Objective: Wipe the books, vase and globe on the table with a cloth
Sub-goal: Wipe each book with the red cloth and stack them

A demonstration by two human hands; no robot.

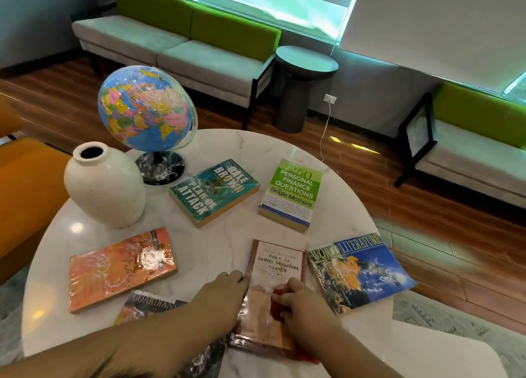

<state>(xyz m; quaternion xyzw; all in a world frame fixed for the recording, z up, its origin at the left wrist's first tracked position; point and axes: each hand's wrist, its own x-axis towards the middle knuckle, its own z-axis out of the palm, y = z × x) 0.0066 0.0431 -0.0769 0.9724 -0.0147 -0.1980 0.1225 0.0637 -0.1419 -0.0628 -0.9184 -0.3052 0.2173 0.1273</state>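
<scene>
Several books lie flat on the round white marble table (284, 147). My left hand (220, 295) rests against the left edge of the brown Ladies Detective Agency book (277, 266), fingers curled at its side. My right hand (301, 303) presses a red cloth (277, 301) onto that book's cover; most of the cloth is hidden under the hand. Around it lie an orange book (119, 266), a Guardians book (148, 303), a World Literature book (360, 269), the teal Plan of Attack book (213, 190) and a green finance book (293, 192). A white vase (104, 187) and a globe (145, 107) stand at the far left.
Orange seating (25, 184) sits left of the table. Green-backed benches (185, 42) line the far wall, with a dark round side table (301, 84) between them. A white cable (326, 133) hangs from a wall socket. Wooden floor surrounds the table.
</scene>
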